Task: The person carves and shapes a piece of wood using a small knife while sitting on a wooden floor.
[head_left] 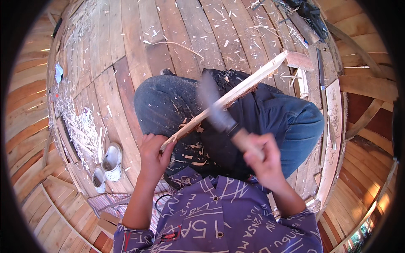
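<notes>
A long, pale strip of wood [249, 84] slants across my lap, with rough brown bark along its lower edge. Its near end is gripped in my left hand [155, 154], thumb on top and fingers curled round it. My right hand [263, 162] is closed on the wooden handle of a large knife [221, 118]. The knife's broad blade, smeared by motion, crosses the strip near its middle; whether it touches the wood I cannot tell. The strip's far end lies by a short reddish wood block [299, 61]. Wood chips dot the dark cloth [219, 147] over my lap.
Shavings litter the plank floor [139, 38], with a thick heap of slivers [84, 133] at the left. Near that heap stands a pair of pale clogs [112, 162]. A long board [331, 143] lies along the right side. Black plastic [310, 14] is bunched at the far right.
</notes>
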{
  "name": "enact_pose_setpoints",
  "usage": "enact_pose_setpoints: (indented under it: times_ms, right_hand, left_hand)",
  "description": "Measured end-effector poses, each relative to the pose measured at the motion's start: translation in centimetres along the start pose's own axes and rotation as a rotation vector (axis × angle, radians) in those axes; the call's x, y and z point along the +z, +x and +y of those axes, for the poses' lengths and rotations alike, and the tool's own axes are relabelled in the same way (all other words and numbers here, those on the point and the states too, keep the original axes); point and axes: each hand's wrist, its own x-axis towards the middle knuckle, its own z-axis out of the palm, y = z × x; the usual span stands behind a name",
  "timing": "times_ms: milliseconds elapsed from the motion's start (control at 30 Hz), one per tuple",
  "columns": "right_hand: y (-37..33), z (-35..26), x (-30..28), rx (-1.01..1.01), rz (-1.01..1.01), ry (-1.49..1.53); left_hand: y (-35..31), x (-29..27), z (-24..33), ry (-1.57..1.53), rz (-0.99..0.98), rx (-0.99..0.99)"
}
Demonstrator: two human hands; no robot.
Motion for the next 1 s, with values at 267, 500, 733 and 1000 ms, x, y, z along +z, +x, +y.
enact_pose_setpoints:
  times_ms: [267, 500, 733, 1000]
  right_hand:
    - [-0.7, 0.8, 1.3, 0.009, 0.175, 0.172]
    - [1.9, -0.9, -1.1, 0.021, 0.157, 0.057]
    - [3.4, -0.6, -2.5, 0.068, 0.023, -0.086]
    - [3.9, 0.3, -1.8, -0.195, 0.047, -0.232]
  left_hand:
    - [-0.2, 0.0, -0.1, -0.024, 0.031, -0.020]
    - [0.4, -1.4, 0.4, -0.062, -0.076, -0.075]
    - [1.4, -2.4, 0.4, -0.177, -0.186, -0.148]
    - [1.4, -2.4, -0.1, -0.225, -0.214, -0.149]
